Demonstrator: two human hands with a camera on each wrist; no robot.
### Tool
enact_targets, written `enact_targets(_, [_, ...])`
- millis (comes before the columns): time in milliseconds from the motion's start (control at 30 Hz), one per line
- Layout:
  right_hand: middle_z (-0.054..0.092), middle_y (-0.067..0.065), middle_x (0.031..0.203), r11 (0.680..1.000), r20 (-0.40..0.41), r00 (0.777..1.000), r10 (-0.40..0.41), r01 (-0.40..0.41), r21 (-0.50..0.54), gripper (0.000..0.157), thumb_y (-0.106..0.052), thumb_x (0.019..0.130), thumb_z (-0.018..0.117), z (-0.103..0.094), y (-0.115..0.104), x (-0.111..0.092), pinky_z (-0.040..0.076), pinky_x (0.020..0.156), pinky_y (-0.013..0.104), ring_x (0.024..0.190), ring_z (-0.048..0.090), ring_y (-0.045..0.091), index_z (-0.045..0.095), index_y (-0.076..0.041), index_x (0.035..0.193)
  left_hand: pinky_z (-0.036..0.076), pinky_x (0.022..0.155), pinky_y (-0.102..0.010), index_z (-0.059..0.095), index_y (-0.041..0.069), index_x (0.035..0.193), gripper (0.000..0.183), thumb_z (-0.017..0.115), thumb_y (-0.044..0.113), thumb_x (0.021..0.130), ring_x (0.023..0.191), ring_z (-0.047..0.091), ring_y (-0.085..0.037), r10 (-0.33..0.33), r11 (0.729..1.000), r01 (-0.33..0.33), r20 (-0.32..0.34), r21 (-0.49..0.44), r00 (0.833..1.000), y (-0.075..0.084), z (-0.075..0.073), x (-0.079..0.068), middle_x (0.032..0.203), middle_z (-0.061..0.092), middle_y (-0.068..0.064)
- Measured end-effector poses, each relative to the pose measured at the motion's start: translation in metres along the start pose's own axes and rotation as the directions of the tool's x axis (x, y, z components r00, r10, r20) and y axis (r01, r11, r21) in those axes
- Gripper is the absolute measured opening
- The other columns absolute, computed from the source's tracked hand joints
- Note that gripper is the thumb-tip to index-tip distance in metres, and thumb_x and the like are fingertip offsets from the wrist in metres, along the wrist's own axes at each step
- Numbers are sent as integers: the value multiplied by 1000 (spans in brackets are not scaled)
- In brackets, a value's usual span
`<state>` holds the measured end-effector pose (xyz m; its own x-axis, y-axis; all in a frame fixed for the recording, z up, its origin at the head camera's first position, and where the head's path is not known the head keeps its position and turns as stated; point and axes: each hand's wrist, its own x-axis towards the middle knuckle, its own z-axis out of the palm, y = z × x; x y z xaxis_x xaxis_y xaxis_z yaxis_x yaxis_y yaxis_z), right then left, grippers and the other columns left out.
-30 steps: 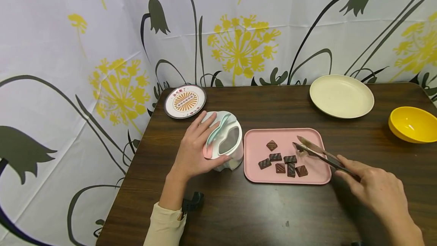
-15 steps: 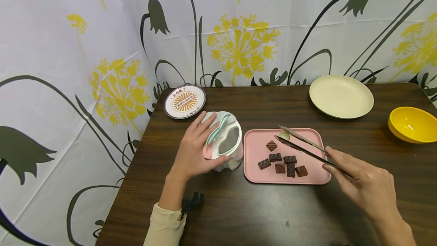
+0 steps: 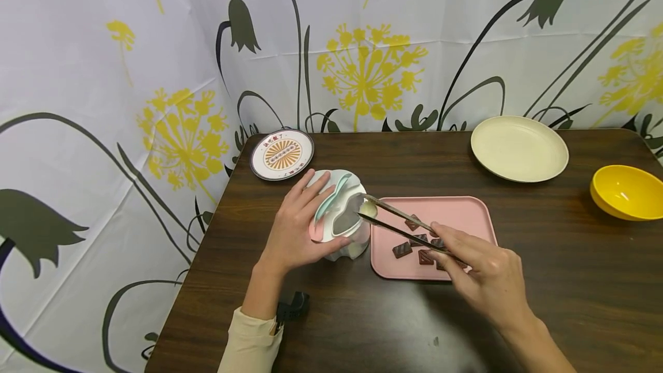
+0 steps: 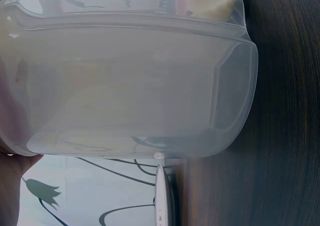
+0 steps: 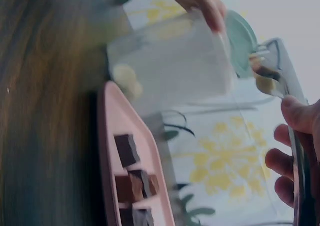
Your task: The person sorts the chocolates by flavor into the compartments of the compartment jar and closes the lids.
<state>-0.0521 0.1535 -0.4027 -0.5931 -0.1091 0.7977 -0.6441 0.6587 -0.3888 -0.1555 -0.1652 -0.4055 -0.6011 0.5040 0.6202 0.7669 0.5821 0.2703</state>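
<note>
My left hand (image 3: pixel 297 220) grips the top of a white, see-through container (image 3: pixel 358 246) with a mint flap lid (image 3: pixel 331 197), raised beside an opening. My right hand (image 3: pixel 484 269) holds metal tongs (image 3: pixel 396 213) by their middle. Between the tong tips is a round pale piece (image 3: pixel 368 209), at the right edge of the container's opening. In the left wrist view, a pale chunk (image 4: pixel 215 5) shows through the container wall. Beneath the tongs, a pink tray (image 3: pixel 456 209) bears several dark chocolates (image 3: pixel 402 250), partly hidden by my right hand.
A patterned white plate (image 3: pixel 282 154) lies behind the container on the left. At the back right is a cream plate (image 3: pixel 519 148), with a yellow bowl (image 3: pixel 628 191) nearer the right edge. Everything stands on a dark wooden table (image 3: pixel 383 327) before a floral cloth (image 3: pixel 456 45).
My right hand has carried the tongs and the pale piece left, from over the tray's right side to the container's opening. My left hand has kept its place on the container.
</note>
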Motion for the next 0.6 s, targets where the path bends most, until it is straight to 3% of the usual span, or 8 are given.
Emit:
enact_targets(333, [73, 0, 107, 997, 0, 1000, 30, -30, 72, 38, -39, 90, 69, 27, -11, 5, 53, 69, 31, 88, 72, 17, 75, -12, 115, 24, 114, -47, 61, 7, 133, 88, 68, 71, 72, 143, 30, -30, 1, 1000, -1, 1, 2, 1000, 1, -1, 1, 146, 49, -8])
enact_targets(600, [73, -5, 108, 998, 33, 997, 65, -66, 17, 39, -42, 87, 70, 31, -11, 1, 51, 58, 35, 85, 72, 14, 75, -16, 116, 24, 114, -48, 61, 7, 132, 88, 68, 71, 72, 143, 30, -30, -2, 1000, 2, 3, 2, 1000, 0, -1, 0, 146, 50, -8])
